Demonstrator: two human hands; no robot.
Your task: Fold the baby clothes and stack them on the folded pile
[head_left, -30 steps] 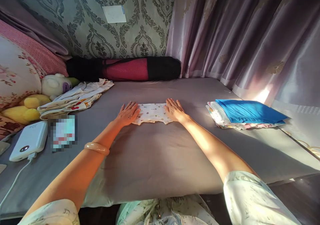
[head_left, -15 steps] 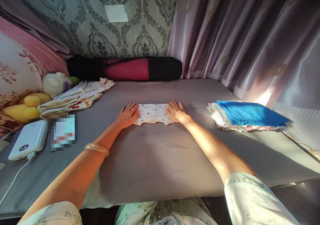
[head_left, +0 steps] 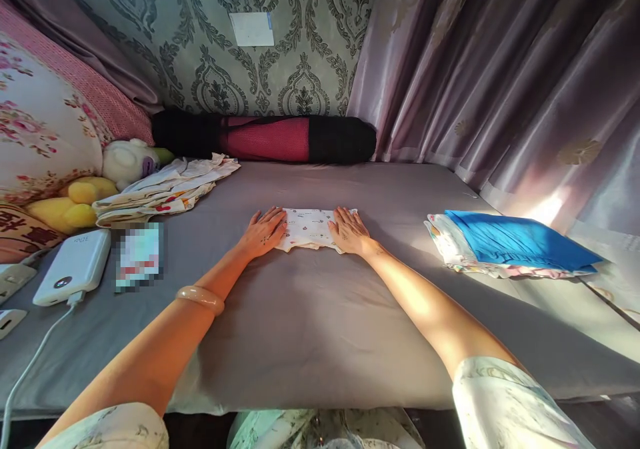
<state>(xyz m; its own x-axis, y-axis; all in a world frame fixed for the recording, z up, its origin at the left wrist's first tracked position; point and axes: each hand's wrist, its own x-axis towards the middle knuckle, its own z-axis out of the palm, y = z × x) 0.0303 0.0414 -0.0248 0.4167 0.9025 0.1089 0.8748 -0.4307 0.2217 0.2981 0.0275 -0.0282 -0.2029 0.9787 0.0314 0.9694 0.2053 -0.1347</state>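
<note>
A small white cloth with a tiny print (head_left: 308,228) lies folded on the grey sheet (head_left: 310,316), its near edge uneven. My left hand (head_left: 264,231) rests flat on the cloth's left end, fingers spread and pointing away from me. On the right end lies my right hand (head_left: 351,231), palm down with its fingers apart. Both hands press on the cloth without gripping it.
To the right is a stack of folded clothes with a blue one (head_left: 520,239) on top. At left are pale clothes (head_left: 165,192), a white power bank (head_left: 73,268) with a cable, a blurred packet (head_left: 139,257) and plush toys (head_left: 75,206). A black-and-pink roll (head_left: 267,138) lies at the back.
The view has shifted slightly left, so the surroundings appear farther right. My right hand now covers more of the cloth's right end, a little closer to my left hand.
</note>
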